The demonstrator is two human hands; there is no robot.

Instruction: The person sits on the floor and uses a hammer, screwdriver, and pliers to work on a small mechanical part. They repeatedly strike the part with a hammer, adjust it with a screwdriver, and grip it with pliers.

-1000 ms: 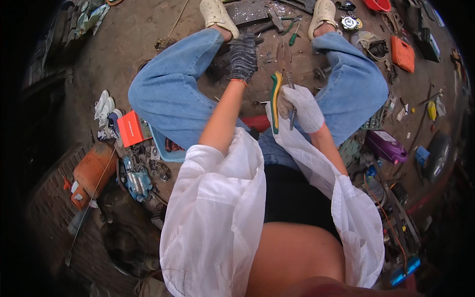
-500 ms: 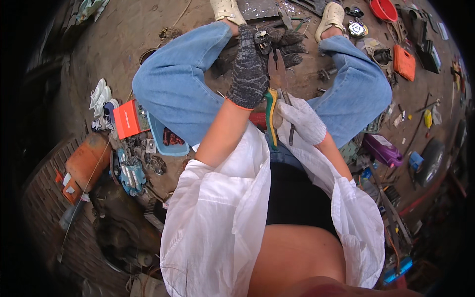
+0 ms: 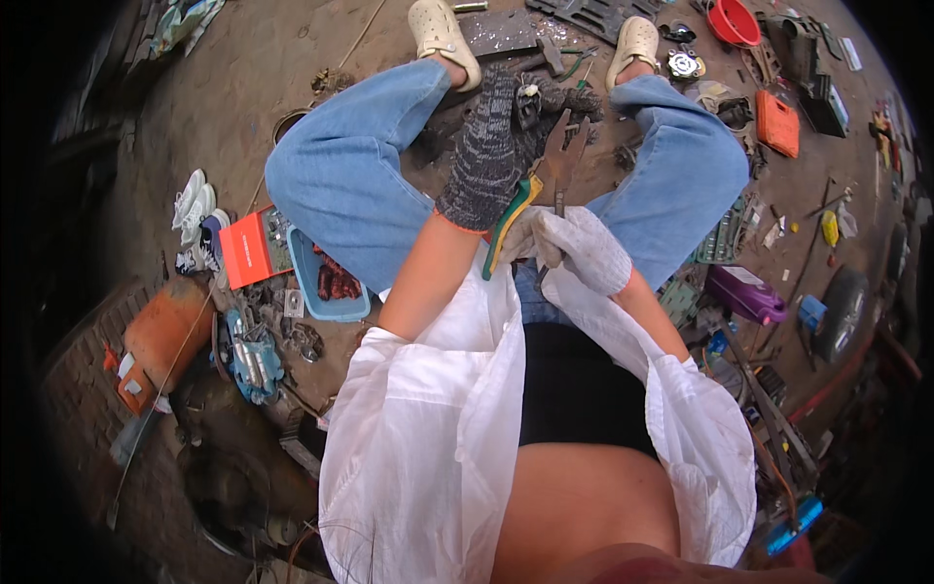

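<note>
Here the left hand point(image 3: 491, 146), in a dark knit glove, has its grip closed on a small metal part point(image 3: 528, 100) held out far between the knees. The right hand point(image 3: 574, 248), in a pale glove, clasps pliers point(image 3: 545, 185) with green and yellow handles; its jaws seem open toward the part. A blue tray point(image 3: 316, 282) lies on the floor at left.

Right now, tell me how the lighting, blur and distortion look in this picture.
Head view: soft, even daylight with no hard glare; strong fisheye bending, with black corners and the dirt floor curving toward the rim; the left hand in a dark glove and the right hand holding pliers look reasonably sharp; edge clutter is smeared.
</note>
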